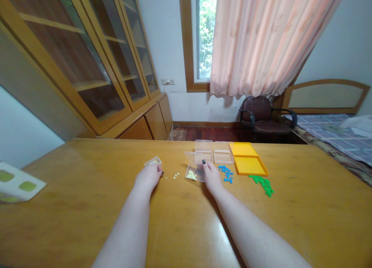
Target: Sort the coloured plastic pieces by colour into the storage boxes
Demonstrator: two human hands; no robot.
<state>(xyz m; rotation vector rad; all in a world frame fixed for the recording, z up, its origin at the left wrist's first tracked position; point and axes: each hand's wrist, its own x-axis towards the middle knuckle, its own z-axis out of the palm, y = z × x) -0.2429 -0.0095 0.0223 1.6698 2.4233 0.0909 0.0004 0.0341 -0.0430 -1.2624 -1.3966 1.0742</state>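
My left hand (pixel 148 177) is closed at the near side of a small clear box (pixel 155 159), its fingertips partly hidden behind the hand. Something pale shows inside that box. My right hand (pixel 213 176) grips the right side of an open clear plastic box (pixel 188 179), thumb on top. Pale yellow small pieces (pixel 191 174) lie in this box's left part. Between the two hands a few loose pale pieces (pixel 176 175) are scattered on the wooden table (pixel 180 217). Just right of my right hand is a pile of blue pieces (pixel 226 174).
Two open clear boxes (pixel 223 157) stand behind my right hand. An open yellow-orange case (pixel 250 165) lies to their right, with green pieces (pixel 264 184) before it. A white cut-out object (pixel 21 182) stands at the left. Beyond the table is a chair (pixel 258 109).
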